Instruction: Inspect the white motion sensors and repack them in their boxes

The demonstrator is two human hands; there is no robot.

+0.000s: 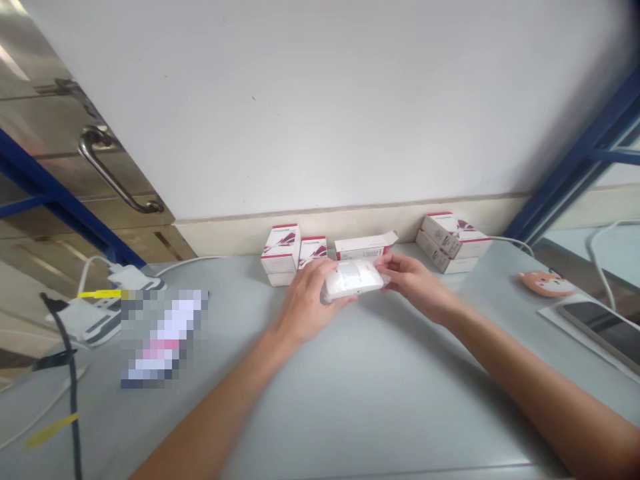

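Observation:
A white, rounded plastic device point(354, 279) with a pale rectangular window is wrapped in a clear plastic bag, held a little above the table. My left hand point(310, 300) grips its left end, thumb below and fingers over the top. At the other end, my right hand point(407, 280) pinches the bag's edge between thumb and fingers. Just behind the device stands an open white and red carton point(363, 248), its flap raised at the right; its inside is hidden from here.
Small white and red boxes are stacked behind my left hand point(280, 250) and at the back right point(453, 241). Power strips with cables point(100, 320) and a blurred-out panel point(167, 340) lie left. An orange animal-faced item point(547, 283) and a phone point(603, 327) lie right. A wall point(325, 120) closes the back.

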